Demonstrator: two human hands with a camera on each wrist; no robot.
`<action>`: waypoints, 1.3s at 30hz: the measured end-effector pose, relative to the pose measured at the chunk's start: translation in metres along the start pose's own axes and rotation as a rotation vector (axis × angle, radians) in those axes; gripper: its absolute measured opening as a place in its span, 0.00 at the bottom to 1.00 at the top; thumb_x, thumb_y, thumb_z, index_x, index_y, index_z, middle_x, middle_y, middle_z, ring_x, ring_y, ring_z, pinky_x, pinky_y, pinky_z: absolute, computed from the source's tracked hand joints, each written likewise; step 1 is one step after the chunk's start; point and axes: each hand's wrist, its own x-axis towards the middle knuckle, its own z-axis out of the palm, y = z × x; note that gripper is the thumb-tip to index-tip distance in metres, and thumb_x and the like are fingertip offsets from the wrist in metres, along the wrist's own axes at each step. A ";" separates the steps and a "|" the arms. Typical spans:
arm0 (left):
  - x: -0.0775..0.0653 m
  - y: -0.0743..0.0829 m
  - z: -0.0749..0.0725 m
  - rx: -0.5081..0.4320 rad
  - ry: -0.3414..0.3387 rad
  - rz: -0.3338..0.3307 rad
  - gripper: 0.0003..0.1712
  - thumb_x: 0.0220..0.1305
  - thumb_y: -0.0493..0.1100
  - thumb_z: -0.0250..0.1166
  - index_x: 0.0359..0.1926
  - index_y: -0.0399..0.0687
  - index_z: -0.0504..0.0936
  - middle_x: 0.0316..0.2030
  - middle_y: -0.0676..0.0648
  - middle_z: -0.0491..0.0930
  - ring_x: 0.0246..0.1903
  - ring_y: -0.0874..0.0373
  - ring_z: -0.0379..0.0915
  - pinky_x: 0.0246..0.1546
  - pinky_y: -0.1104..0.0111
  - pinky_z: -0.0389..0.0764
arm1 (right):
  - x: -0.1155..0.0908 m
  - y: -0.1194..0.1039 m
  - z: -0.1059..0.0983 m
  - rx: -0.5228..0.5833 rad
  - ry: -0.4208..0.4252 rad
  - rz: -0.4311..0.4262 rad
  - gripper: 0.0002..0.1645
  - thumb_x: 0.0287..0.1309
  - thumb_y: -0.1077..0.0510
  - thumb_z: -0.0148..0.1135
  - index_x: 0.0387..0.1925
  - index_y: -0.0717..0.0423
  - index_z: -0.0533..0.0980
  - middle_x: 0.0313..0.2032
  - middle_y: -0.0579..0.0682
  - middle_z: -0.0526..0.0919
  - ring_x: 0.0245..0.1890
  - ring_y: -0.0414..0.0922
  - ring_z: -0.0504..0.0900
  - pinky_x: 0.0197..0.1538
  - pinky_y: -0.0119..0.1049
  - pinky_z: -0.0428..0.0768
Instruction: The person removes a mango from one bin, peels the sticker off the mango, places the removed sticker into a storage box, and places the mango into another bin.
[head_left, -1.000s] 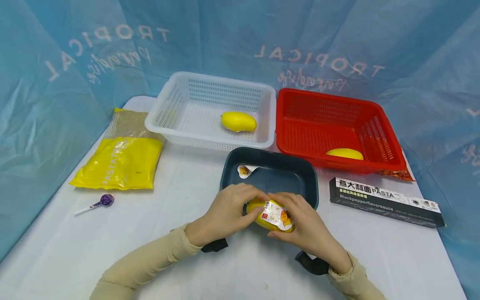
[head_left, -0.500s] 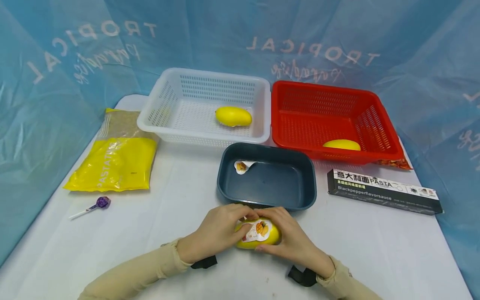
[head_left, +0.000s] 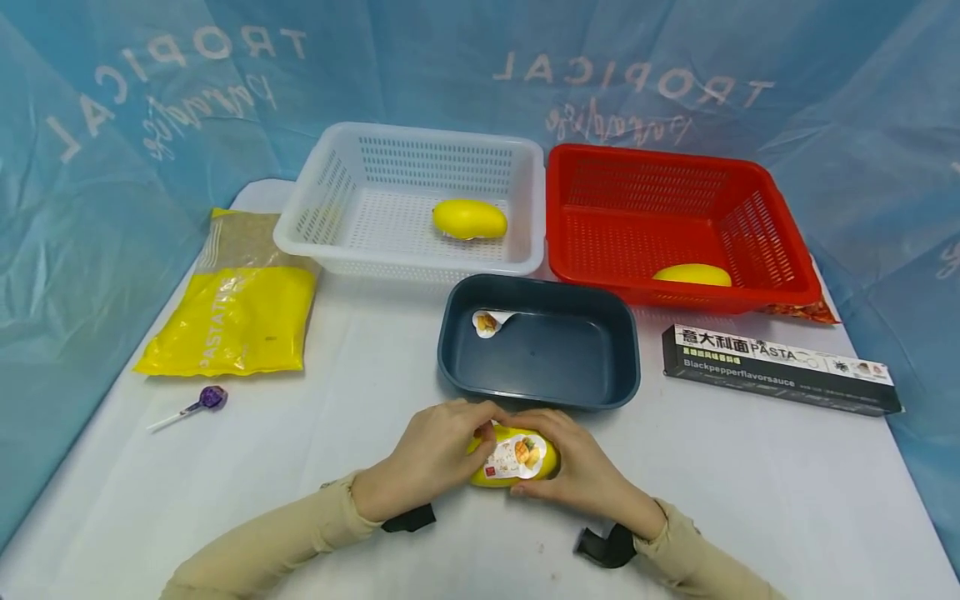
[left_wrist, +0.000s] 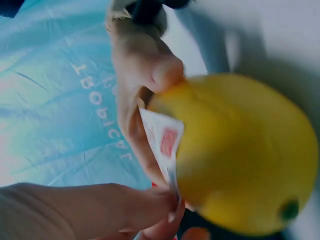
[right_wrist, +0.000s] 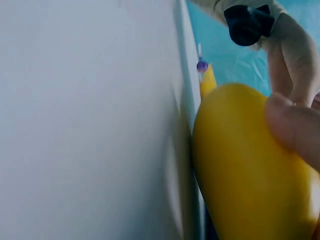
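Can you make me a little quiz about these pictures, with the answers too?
1. How many mangoes show in the head view?
A) two B) three C) five

2. True or false: the left grip pinches the label while the right grip holds the labelled mango.

3. What lies inside the tray?

Key:
1. B. One is in the white basket, one is in the red basket, and one is in the person's hands.
2. True.
3. Another label.
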 end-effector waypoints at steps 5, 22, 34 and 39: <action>0.001 0.005 0.001 -0.070 -0.025 0.010 0.14 0.50 0.31 0.67 0.40 0.47 0.81 0.26 0.56 0.81 0.25 0.65 0.69 0.24 0.78 0.67 | 0.000 0.005 0.006 0.028 0.031 -0.049 0.44 0.37 0.50 0.81 0.59 0.46 0.73 0.56 0.45 0.78 0.57 0.44 0.75 0.61 0.42 0.73; -0.005 0.017 -0.005 -0.026 -0.007 0.080 0.18 0.57 0.34 0.67 0.50 0.42 0.79 0.30 0.55 0.83 0.32 0.63 0.71 0.29 0.77 0.71 | -0.003 0.011 0.013 0.086 0.079 -0.064 0.40 0.38 0.52 0.81 0.57 0.49 0.74 0.54 0.47 0.79 0.56 0.45 0.76 0.62 0.37 0.73; -0.004 0.009 -0.012 0.232 0.192 0.167 0.20 0.49 0.51 0.75 0.43 0.52 0.83 0.40 0.52 0.82 0.41 0.57 0.75 0.32 0.68 0.78 | -0.002 0.013 0.015 0.127 0.070 -0.044 0.42 0.37 0.52 0.81 0.58 0.46 0.73 0.55 0.45 0.77 0.58 0.43 0.74 0.62 0.37 0.73; -0.006 0.006 -0.017 0.381 0.059 0.062 0.20 0.45 0.62 0.74 0.30 0.56 0.82 0.30 0.57 0.82 0.29 0.60 0.73 0.23 0.72 0.64 | -0.002 0.014 0.017 0.130 0.072 -0.060 0.42 0.38 0.52 0.81 0.59 0.46 0.72 0.56 0.46 0.76 0.58 0.44 0.74 0.63 0.36 0.72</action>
